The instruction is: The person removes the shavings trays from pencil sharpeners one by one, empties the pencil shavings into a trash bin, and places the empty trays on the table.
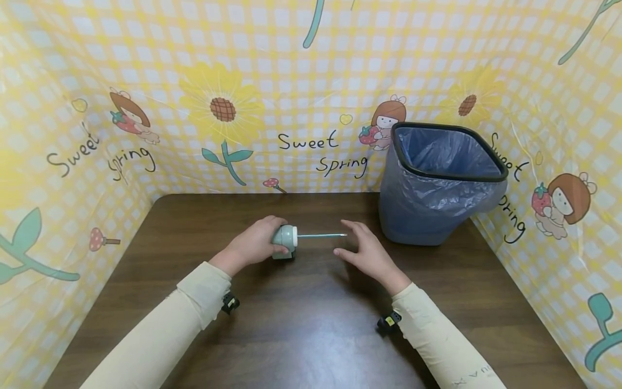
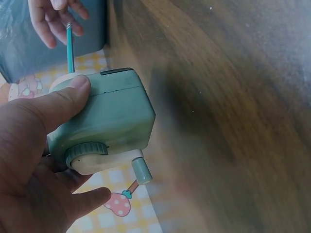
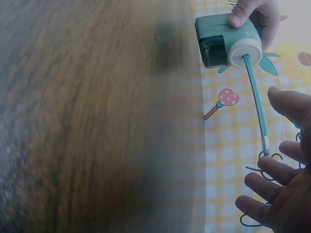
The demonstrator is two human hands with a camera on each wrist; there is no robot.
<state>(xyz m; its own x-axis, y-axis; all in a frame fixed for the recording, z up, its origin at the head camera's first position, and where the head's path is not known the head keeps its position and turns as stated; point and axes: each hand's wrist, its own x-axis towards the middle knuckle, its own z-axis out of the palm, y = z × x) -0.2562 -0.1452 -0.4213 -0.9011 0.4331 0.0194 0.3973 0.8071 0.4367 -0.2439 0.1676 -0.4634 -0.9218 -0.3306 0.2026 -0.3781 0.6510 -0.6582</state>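
Head view: over the table (image 1: 311, 329), a sharpener (image 1: 284, 241) is gripped by the left hand (image 1: 255, 240). Left wrist: its crank knob (image 2: 142, 171) is left untouched. Right wrist: the jutting pencil (image 3: 256, 101) could be skewed if bumped by the spread fingers (image 3: 264, 187) of the right hand (image 3: 292, 191).

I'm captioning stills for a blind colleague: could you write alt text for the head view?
A left hand grips a green pencil sharpener with a pencil sticking out, over a wooden table, while the right hand hovers by the pencil's free end. A bin lined with a plastic bag stands at right, before a yellow checked backdrop.
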